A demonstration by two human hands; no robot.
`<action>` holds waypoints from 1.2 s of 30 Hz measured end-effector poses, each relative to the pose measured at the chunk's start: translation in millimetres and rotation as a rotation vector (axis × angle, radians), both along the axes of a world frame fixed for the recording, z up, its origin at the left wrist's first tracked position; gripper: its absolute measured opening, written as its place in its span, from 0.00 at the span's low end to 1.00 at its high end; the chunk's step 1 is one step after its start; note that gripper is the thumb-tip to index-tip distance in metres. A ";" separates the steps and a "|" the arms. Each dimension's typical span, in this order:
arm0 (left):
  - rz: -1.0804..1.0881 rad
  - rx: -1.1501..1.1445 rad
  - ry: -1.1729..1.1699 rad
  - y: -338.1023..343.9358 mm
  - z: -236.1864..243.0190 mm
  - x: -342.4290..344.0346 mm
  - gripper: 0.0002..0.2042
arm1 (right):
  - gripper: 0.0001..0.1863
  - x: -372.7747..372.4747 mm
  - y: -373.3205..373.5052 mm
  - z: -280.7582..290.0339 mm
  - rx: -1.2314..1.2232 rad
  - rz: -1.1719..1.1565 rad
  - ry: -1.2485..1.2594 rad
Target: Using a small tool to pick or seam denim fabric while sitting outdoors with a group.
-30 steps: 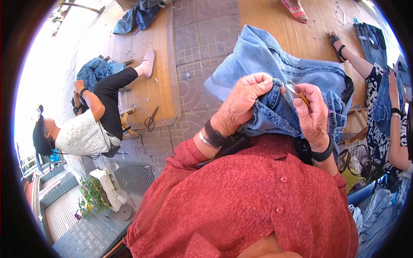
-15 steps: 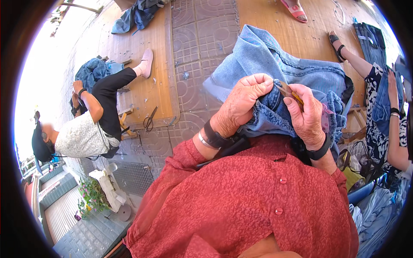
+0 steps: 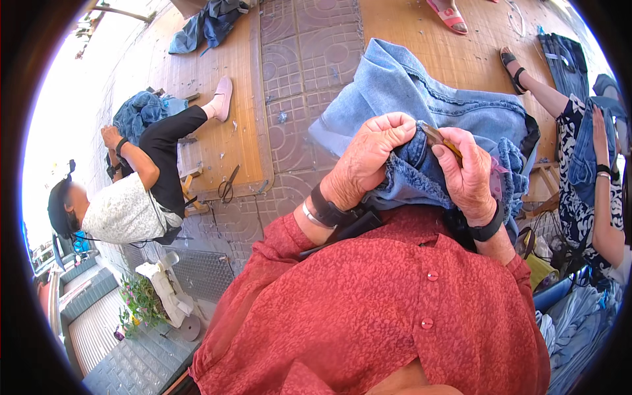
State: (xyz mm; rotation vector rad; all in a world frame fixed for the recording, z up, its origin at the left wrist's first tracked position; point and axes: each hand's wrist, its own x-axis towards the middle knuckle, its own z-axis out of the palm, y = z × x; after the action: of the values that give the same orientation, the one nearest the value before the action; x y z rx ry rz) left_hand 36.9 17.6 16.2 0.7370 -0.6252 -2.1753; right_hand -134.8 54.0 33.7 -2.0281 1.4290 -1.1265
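My left hand [image 3: 365, 158] is closed on the thick, frayed edge of light blue denim jeans [image 3: 382, 85], its thumb and fingertips pinching near a folded seam. My right hand [image 3: 467, 178] is closed round a small metal cutting tool [image 3: 434, 135] with a yellow handle, its tip against the denim beside my left fingertips. The exact contact point is too small to make out. A pink bit [image 3: 497, 184] shows among the bunched denim behind my right hand.
A co-worker [image 3: 118, 204] at left holds denim [image 3: 138, 115]; another person [image 3: 586, 184] at right has jeans too. Scissors [image 3: 228, 184] lie on a wooden board [image 3: 230, 158] over paving. Denim heaps [image 3: 579, 336] lie at lower right, a planter [image 3: 164, 289] at lower left.
The tool in my right hand has tilted and moved slightly left toward the pinched edge. My left hand is nearly still. The left co-worker's hands have shifted slightly.
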 end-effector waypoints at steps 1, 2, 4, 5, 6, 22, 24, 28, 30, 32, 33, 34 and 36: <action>-0.006 0.007 0.007 -0.2 -0.7 -0.2 0.06 | 0.11 -0.2 -0.3 -0.2 -0.006 0.001 0.012; -0.011 0.014 0.014 -0.1 -1.1 -0.3 0.07 | 0.11 -0.6 -0.6 -0.8 -0.006 0.001 0.013; -0.016 -0.002 0.009 -0.1 0.6 -0.7 0.08 | 0.10 -1.6 -0.5 -2.3 0.037 0.022 -0.054; -0.021 -0.018 0.003 -0.3 2.1 -1.1 0.08 | 0.10 -2.2 0.6 -2.4 0.037 0.021 -0.054; -0.022 -0.018 0.003 -0.3 4.4 -1.3 0.08 | 0.09 -2.9 2.6 -2.2 0.117 -0.037 -0.161; 0.016 -0.029 -0.035 1.2 0.0 -4.8 0.05 | 0.10 1.5 1.4 6.0 0.067 -0.017 -0.033; 0.019 -0.042 -0.039 2.0 0.4 -4.8 0.05 | 0.11 2.3 1.4 6.4 0.061 -0.015 -0.039; 0.024 -0.047 -0.054 2.1 1.3 -4.9 0.05 | 0.10 2.2 0.9 5.1 0.051 -0.025 -0.021; 0.014 -0.035 -0.051 2.1 1.5 -4.6 0.05 | 0.10 2.2 0.8 5.0 0.047 -0.024 -0.024; 0.017 -0.062 -0.069 2.2 0.5 -4.6 0.05 | 0.10 2.4 0.7 5.9 0.050 -0.023 -0.016; 0.016 -0.062 -0.069 2.3 0.6 -4.3 0.05 | 0.10 2.4 0.5 5.8 0.050 -0.024 -0.016; 0.005 -0.072 -0.080 2.6 1.0 -3.7 0.06 | 0.09 2.4 0.4 5.6 0.041 -0.022 -0.017; -0.007 -0.082 -0.090 3.6 3.6 -2.8 0.07 | 0.09 1.6 1.4 4.8 0.033 -0.022 -0.018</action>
State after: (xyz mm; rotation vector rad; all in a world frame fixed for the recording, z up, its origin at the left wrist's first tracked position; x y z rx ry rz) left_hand 34.0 21.2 19.8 0.7936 -0.7597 -2.1182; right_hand -133.2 55.3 38.5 -1.9799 1.4545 -1.1198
